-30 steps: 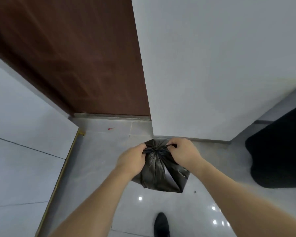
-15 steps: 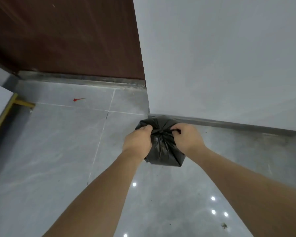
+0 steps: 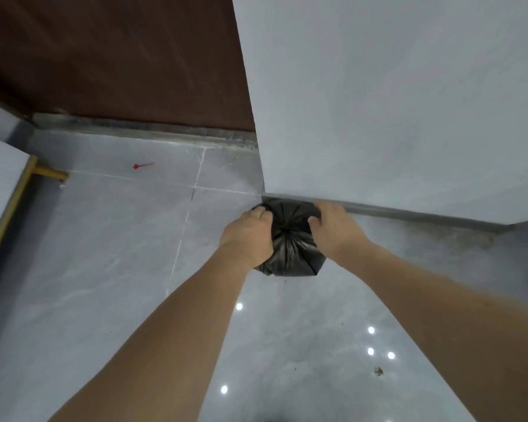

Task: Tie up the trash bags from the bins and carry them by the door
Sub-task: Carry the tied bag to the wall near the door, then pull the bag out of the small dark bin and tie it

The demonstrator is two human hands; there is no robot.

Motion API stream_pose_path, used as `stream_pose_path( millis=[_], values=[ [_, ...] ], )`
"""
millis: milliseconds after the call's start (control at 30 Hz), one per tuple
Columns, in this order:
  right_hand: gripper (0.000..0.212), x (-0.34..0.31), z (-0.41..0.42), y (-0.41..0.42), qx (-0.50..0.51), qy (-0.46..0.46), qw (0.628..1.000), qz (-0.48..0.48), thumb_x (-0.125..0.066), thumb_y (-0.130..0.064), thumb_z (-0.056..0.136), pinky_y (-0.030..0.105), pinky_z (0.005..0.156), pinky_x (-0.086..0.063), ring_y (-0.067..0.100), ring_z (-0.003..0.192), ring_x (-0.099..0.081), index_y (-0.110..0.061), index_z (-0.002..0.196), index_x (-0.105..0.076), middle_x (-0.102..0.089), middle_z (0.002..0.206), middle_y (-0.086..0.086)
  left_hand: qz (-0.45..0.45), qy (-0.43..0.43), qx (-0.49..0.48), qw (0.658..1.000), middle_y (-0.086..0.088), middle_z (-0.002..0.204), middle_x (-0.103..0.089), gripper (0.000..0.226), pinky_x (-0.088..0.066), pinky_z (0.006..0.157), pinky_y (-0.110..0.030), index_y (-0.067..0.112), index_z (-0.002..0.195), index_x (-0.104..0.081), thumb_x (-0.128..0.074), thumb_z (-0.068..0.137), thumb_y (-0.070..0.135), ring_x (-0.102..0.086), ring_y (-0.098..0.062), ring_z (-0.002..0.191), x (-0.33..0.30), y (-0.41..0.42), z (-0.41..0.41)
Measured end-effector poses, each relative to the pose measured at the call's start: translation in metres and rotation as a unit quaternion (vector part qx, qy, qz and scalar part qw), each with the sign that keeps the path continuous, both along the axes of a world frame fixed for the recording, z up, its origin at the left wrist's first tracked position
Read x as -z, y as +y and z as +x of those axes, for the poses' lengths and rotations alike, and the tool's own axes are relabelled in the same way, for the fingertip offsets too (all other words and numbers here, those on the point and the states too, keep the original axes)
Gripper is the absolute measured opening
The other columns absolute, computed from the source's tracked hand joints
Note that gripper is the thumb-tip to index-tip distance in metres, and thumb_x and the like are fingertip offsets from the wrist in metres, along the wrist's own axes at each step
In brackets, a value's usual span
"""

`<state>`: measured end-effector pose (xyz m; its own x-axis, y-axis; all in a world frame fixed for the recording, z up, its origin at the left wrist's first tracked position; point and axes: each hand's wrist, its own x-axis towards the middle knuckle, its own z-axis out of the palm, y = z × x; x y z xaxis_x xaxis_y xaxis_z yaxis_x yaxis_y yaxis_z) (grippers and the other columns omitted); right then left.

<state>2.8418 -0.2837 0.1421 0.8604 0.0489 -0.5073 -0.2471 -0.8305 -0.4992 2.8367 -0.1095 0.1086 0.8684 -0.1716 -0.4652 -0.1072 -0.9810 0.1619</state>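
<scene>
Both hands have slid off the knot and down onto the sides of the black trash bag (image 3: pixel 290 239), which half a second ago they were pinching at its gathered top; the bag itself now sits lower, right at the foot of the white wall corner (image 3: pixel 378 102). On the bag's left side the left hand (image 3: pixel 249 236) curls its fingers around the plastic, knuckles up, and the right hand (image 3: pixel 333 231) does the same on the right side, fingers close together and bent over the far upper edge. Between the two hands the puckered, tied neck of the bag shows as folds radiating from a dark centre. Whether the bag rests on the grey tiled floor (image 3: pixel 104 269) or hangs just above it cannot be told. Far left, the dark brown door (image 3: pixel 119 56) stands behind its grey threshold (image 3: pixel 147 132), and a small red scrap (image 3: pixel 142 166) lies on the tiles near it. A yellow metal frame (image 3: pixel 25 178) edges the left side
</scene>
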Motion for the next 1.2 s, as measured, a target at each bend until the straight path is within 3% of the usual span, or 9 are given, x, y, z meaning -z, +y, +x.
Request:
stream_pose_path(
  millis=[133, 367, 500, 600, 700, 900, 1200],
  values=[
    [0.048, -0.130, -0.008, -0.013, -0.038, -0.014, 0.999, -0.027, -0.037, -0.022, 0.101, 0.033, 0.110, -0.027, 0.028, 0.136, -0.035, -0.004, 0.145, -0.030, -0.035, 0.149, 0.014, 0.015, -0.058, 0.074, 0.995, -0.008, 0.154, -0.031, 0.055, -0.020, 0.116, -0.035, 0.010, 0.148, -0.028, -0.041, 0.096, 0.019, -0.028, -0.026, 0.140, -0.124, -0.010, 0.009],
    [0.049, -0.441, -0.019, -0.040, -0.091, -0.081, 0.989, -0.079, -0.035, -0.023, 0.101, 0.036, 0.113, -0.024, 0.030, 0.137, -0.031, 0.000, 0.144, -0.028, -0.034, 0.149, 0.017, 0.036, -0.222, 0.094, 0.970, -0.010, 0.161, -0.015, 0.059, -0.007, 0.120, -0.040, 0.007, 0.152, -0.014, -0.017, 0.097, 0.030, -0.012, -0.026, 0.147, -0.438, -0.020, -0.009],
    [0.057, -0.598, -0.056, -0.053, -0.126, -0.166, 0.971, -0.117, -0.031, -0.028, 0.102, 0.036, 0.119, -0.011, 0.026, 0.145, -0.015, -0.002, 0.150, -0.016, -0.019, 0.157, 0.015, 0.033, -0.317, 0.019, 0.948, -0.009, 0.160, -0.017, 0.060, -0.005, 0.121, -0.039, 0.007, 0.152, -0.018, -0.026, 0.100, 0.037, -0.011, -0.024, 0.148, -0.610, -0.024, -0.052],
    [0.059, -0.687, -0.082, -0.066, -0.121, -0.223, 0.957, -0.140, -0.028, -0.030, 0.102, 0.039, 0.120, -0.007, 0.026, 0.147, -0.008, -0.002, 0.151, -0.012, -0.012, 0.160, 0.014, 0.025, -0.362, -0.011, 0.932, -0.009, 0.161, -0.014, 0.061, -0.004, 0.121, -0.039, 0.007, 0.152, -0.014, -0.025, 0.101, 0.038, -0.010, -0.024, 0.148, -0.705, -0.033, -0.081],
    [0.059, -0.740, -0.105, -0.070, -0.110, -0.262, 0.948, -0.146, -0.027, -0.031, 0.102, 0.040, 0.120, -0.006, 0.026, 0.148, -0.005, -0.003, 0.151, -0.010, -0.009, 0.160, 0.014, 0.028, -0.399, 0.003, 0.916, -0.010, 0.161, -0.014, 0.062, -0.005, 0.121, -0.039, 0.007, 0.152, -0.012, -0.023, 0.101, 0.039, -0.009, -0.024, 0.148, -0.758, -0.046, -0.106],
    [0.060, -0.772, -0.133, -0.075, -0.099, -0.288, 0.940, -0.154, -0.026, -0.031, 0.102, 0.040, 0.120, -0.005, 0.026, 0.148, -0.003, -0.003, 0.151, -0.007, -0.007, 0.161, 0.013, 0.053, -0.420, 0.035, 0.905, -0.009, 0.161, -0.012, 0.060, -0.005, 0.120, -0.040, 0.007, 0.152, -0.011, -0.020, 0.101, 0.038, -0.008, -0.025, 0.148, -0.805, -0.052, -0.113],
    [0.060, -0.777, -0.172, -0.142, 0.000, -0.270, 0.937, -0.220, -0.024, -0.031, 0.102, 0.041, 0.121, -0.003, 0.026, 0.148, -0.001, -0.002, 0.151, -0.004, -0.004, 0.161, 0.013, 0.050, -0.411, 0.107, 0.904, -0.012, 0.162, -0.006, 0.060, -0.003, 0.121, -0.040, 0.005, 0.152, -0.007, -0.020, 0.102, 0.036, -0.004, -0.026, 0.149, -0.809, -0.089, -0.108]
  ],
)
